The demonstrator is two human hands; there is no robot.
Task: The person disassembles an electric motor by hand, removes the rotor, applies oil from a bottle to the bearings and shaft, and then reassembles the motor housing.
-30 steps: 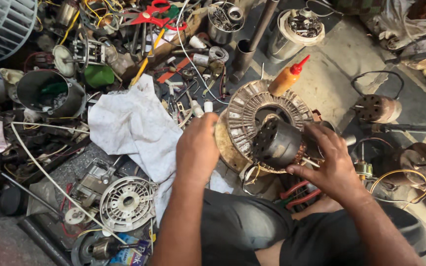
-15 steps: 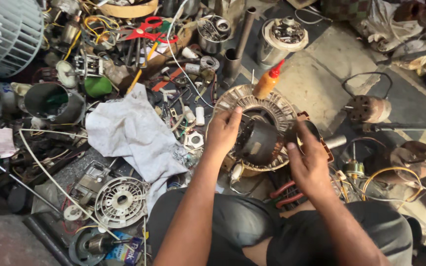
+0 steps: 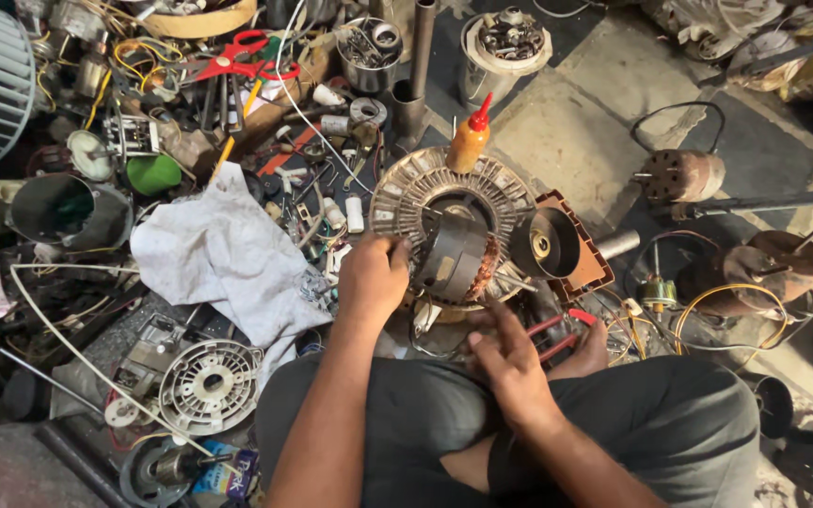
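Centrally, the round fan motor stator [image 3: 452, 226] lies on the floor before the seated person's knees. Left hand [image 3: 374, 279] has its fingers closed on the rim, apparently steadying it. Right hand [image 3: 510, 362] hovers loosely open, holding nothing, just beside red-handled pliers [image 3: 557, 331]; a crumpled white cloth [image 3: 223, 254] lies leftward.

grey ribbed motor housing [image 3: 425, 193], orange bottle [image 3: 468, 143], red scissors [image 3: 237, 58], white rag [image 3: 223, 254]

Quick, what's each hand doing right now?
Left hand: closed on the motor stator rim.
Right hand: open, holding nothing, beside red pliers.
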